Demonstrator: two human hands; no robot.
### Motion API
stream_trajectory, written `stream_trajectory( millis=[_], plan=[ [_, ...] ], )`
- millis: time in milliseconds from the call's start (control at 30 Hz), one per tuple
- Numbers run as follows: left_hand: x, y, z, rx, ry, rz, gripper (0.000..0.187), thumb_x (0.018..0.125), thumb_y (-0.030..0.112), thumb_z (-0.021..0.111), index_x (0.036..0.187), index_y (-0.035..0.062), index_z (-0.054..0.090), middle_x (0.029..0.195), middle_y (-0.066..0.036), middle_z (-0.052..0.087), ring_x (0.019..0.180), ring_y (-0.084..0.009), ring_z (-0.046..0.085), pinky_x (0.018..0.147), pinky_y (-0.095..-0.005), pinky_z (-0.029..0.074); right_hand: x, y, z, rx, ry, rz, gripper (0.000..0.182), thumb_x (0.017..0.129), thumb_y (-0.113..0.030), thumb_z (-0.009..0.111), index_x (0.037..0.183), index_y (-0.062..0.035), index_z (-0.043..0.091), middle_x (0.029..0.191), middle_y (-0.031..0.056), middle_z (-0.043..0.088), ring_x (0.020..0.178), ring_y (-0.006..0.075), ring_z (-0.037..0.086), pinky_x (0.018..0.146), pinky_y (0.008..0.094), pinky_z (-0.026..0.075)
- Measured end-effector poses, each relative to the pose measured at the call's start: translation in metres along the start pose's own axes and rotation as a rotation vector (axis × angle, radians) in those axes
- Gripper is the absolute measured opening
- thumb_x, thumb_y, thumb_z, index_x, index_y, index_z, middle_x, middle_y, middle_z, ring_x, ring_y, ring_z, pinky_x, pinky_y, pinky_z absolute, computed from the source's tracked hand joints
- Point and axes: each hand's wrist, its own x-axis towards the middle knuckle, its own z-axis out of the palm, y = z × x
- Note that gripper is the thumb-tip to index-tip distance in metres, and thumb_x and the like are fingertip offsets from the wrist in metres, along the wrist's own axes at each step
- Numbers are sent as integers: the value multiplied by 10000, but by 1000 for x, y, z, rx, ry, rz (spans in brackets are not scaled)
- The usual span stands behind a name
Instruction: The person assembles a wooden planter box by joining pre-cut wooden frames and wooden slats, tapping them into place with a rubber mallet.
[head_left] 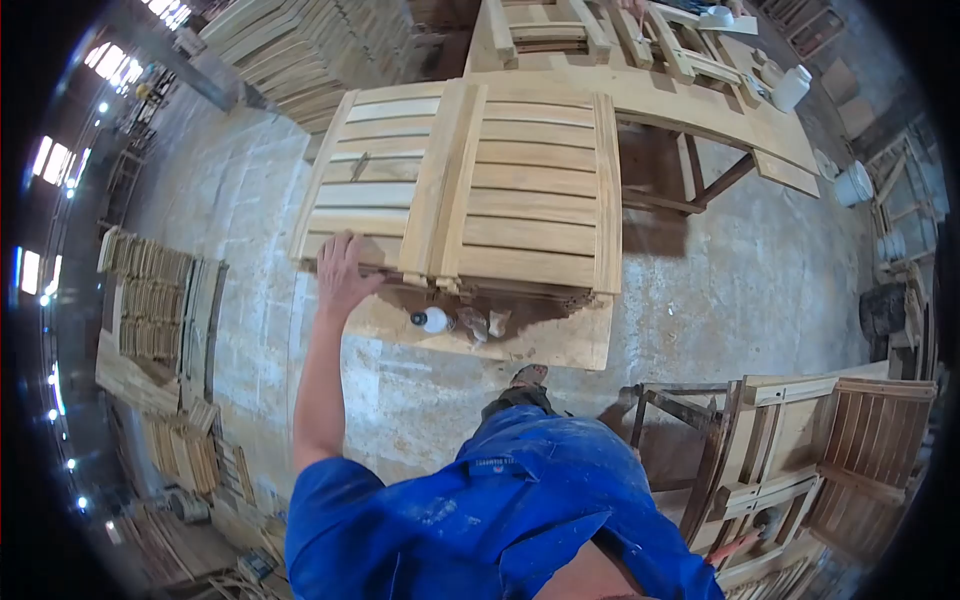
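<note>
My left hand (345, 274) rests on the near edge of a slatted wooden panel (372, 197), fingers over the end slat and thumb apart along the edge. Beside it lies a second slatted panel (530, 205); both top a stack of similar pieces. A small dark mark or sliver (359, 166) shows on the left panel, too small to name. On the board (560, 343) below the stack are a white bottle with a black cap (432, 320) and crumpled plastic-looking scraps (484, 325). My right hand is out of view.
Beyond the stack, a worktable (700, 95) holds wooden frames and a white jug (792, 88); another person's hand (632, 8) is there. More frames (765, 480) stand at the right. Stacked slats (155, 295) lie left, a tall wood pile (290, 55) behind.
</note>
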Motion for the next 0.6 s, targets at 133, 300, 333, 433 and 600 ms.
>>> stream_trajectory(
  millis=[133,300,333,433,600],
  plan=[
    [2,-11,4,-2,88,67,620,561,233,827,1098,31,593,1119,-141,598,1041,-337,561,911,-465,416,36,-112,-20,1,-184,88,313,814,-278,721,768,28,677,608,107,632,571,230,630,550,400,506],
    [-29,-20,10,46,193,174,419,589,174,751,966,45,620,968,-128,616,909,-331,587,799,-461,440,106,-215,-52,-354,-325,-23,332,781,-292,663,686,25,635,593,117,609,578,188,627,559,359,490],
    [-36,-16,-1,34,240,173,354,602,152,717,928,49,624,927,-126,614,864,-335,591,766,-463,443,117,-222,-56,-326,-319,-114,320,777,-297,643,710,16,638,630,175,615,588,257,630,563,407,489],
    [-83,-27,-47,122,341,140,325,710,182,728,961,8,620,988,-169,640,880,-364,614,807,-493,479,151,-238,-44,-240,-233,-60,324,802,-304,660,746,15,668,602,145,633,581,193,633,567,393,494],
    [-130,-46,-149,87,948,-88,288,887,275,655,932,-7,619,976,-159,637,874,-321,627,816,-476,521,160,-271,-39,-177,-259,-155,372,792,-335,664,799,37,653,756,258,648,647,376,620,616,482,484]
  ],
)
